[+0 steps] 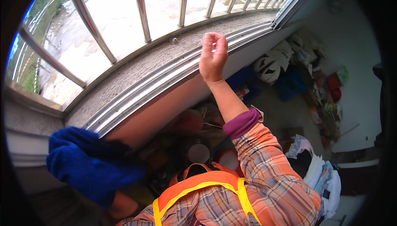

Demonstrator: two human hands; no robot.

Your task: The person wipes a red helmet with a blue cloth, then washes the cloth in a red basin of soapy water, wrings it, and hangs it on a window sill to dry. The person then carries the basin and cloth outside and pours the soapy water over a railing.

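Note:
A dark blue cloth (83,161) drapes over my left hand at the lower left, by the near end of the metal window track (149,92); the fingers are hidden under it and only the wrist and forearm show. My right hand (214,55) is raised over the same track, its fingers curled with thumb and fingertips meeting, and a small gap shows between them. Nothing can be made out in its fingers. Beyond the track runs a rough concrete sill (164,54) with a small round metal knob (175,40) on it.
Curved metal bars (141,9) stand along the sill's outer edge. A sliding window frame (291,5) is at the upper right. Below the window, the floor holds a white helmet (268,69), a blue bag (290,83) and piled items; white bundled material (330,188) lies at lower right.

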